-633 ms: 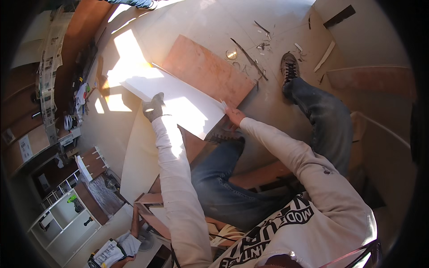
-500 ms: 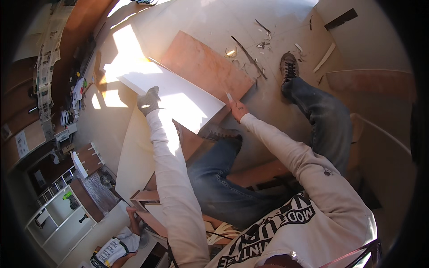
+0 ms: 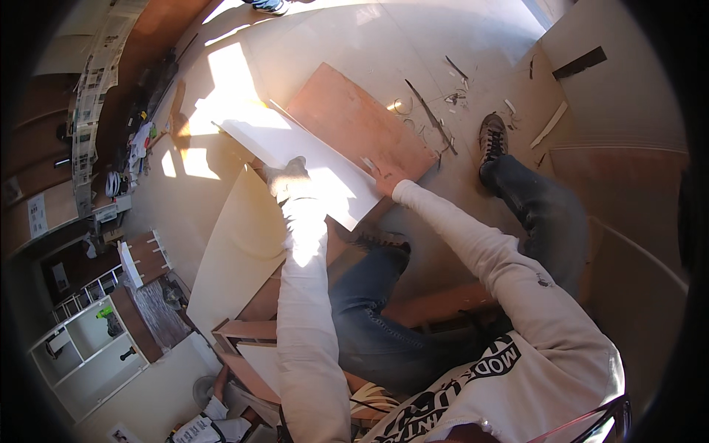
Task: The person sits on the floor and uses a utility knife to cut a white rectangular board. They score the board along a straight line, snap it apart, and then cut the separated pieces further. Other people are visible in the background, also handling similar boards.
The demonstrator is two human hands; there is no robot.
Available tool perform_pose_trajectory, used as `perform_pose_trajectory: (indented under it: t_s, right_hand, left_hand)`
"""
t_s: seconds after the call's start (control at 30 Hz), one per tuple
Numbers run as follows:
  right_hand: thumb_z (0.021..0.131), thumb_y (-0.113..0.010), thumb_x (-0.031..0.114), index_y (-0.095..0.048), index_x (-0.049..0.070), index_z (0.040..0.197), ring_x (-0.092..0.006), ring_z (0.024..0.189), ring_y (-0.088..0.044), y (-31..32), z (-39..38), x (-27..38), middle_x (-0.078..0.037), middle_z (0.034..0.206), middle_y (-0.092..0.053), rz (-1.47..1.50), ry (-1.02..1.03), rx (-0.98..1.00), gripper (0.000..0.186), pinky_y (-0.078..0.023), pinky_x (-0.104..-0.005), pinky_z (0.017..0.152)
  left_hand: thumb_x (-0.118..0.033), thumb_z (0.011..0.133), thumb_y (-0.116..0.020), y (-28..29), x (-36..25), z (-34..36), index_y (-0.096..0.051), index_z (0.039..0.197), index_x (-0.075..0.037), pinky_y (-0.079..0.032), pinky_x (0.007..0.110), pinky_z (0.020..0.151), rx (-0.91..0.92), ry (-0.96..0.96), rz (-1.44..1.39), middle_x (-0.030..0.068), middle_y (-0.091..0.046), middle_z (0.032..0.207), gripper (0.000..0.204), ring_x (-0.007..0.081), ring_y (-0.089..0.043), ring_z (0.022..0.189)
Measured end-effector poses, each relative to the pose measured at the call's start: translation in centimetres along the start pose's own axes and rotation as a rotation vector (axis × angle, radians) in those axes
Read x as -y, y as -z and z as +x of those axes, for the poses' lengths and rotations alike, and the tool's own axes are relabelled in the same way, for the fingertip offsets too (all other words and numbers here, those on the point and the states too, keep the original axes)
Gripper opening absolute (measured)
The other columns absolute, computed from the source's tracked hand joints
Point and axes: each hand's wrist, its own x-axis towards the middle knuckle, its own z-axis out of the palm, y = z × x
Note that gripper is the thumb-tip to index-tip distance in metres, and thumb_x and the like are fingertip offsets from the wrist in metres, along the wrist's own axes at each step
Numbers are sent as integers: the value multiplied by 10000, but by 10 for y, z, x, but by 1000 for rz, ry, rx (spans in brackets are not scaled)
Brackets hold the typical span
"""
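A long white panel (image 3: 341, 198), partly sunlit, lies slanted over a pinkish board (image 3: 362, 111) on the floor. My left hand (image 3: 289, 179), in a grey glove, grips the panel's near-left edge, glare washing over part of it. My bare right hand (image 3: 387, 177) is at the far long edge, closed on a small pale, thin object (image 3: 368, 164) whose kind I cannot make out. My shoes (image 3: 492, 136) stand on either side of the boards, the left one partly under them.
Scraps (image 3: 425, 107) litter the floor. A cream board (image 3: 229, 258) and wooden frame (image 3: 236, 328) are left of my legs. A white shelving unit (image 3: 81, 354), tools (image 3: 140, 136) and co-worker (image 3: 210, 424) are at left, another person's foot (image 3: 269, 6) above, a wall (image 3: 620, 88) right.
The view has shifted, so the scene sits further right and lower. My left hand has slid a little right on the panel; my right hand has moved up-left along the edge.
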Motion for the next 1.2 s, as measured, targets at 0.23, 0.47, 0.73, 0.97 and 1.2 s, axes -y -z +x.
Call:
perform_pose_trajectory:
  t_s: [0.23,0.47,0.73,0.97,1.2]
  right_hand:
    - [990,-310,304,-520,41,1320,-377,1208,-542,-42,123,61,-193,1317,-564,-147,70,105,472,-420,-433,1040]
    - [939,-344,207,-589,-1,1234,-349,1246,-520,-45,142,80,-190,1374,-515,-172,103,178,436,-392,-406,1070]
    - [910,-425,230,-570,46,1257,-355,1262,-505,-62,170,64,-195,1376,-516,-39,35,167,419,-386,-393,1072]
    - [910,-433,266,-561,60,1274,-366,1214,-551,-45,157,67,-188,1367,-533,-172,-57,256,438,-413,-403,1051]
    - [923,-414,298,-557,65,1296,-369,1179,-580,-25,115,62,-194,1346,-551,-94,-139,299,463,-436,-422,1027]
  left_hand:
    - [-166,826,-660,-8,11,29,-597,1093,17,-540,338,652,0,-218,402,143,-661,866,330,240,-661,723]
    - [-106,865,-583,-9,5,35,-600,948,18,-534,297,600,33,-321,638,104,-661,788,150,215,-651,647]
    - [-97,879,-599,-14,2,34,-563,1027,11,-538,320,608,-51,-393,412,107,-637,764,187,212,-631,635]
    - [-99,876,-613,-21,-2,33,-546,1022,34,-532,320,586,-130,-93,-52,121,-636,775,208,217,-630,628]
    - [-79,870,-607,-8,-35,18,-531,1038,48,-536,337,690,-26,-514,949,131,-642,842,224,227,-652,761]
